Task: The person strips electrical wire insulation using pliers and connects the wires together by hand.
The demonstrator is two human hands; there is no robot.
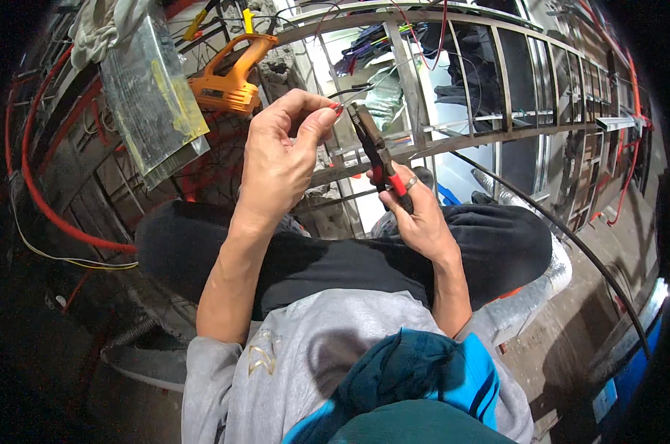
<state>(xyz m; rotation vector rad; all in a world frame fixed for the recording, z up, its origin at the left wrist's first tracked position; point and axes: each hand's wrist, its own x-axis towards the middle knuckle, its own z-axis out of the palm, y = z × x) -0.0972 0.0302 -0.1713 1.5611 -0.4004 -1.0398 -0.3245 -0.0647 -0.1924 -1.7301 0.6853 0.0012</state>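
Note:
My left hand (279,155) is raised in front of me, with thumb and forefinger pinched on a thin red wire (339,109); only a short bit of it shows. In my right hand (425,226) is a pair of pliers (380,154) with black and red handles, its dark metal jaws pointing up and to the left. Those jaws are close to my left fingertips but do not touch them. Just beyond the fingertips runs a thin black cable end (352,90). Whether it joins the red wire cannot be made out.
An orange power tool (231,80) lies beyond my left hand, beside a grey metal panel (153,96) with yellow smears. Metal framing (490,137) with openings crosses in front of me. A red hose (42,200) curves at left; a black cable (564,226) runs down at right.

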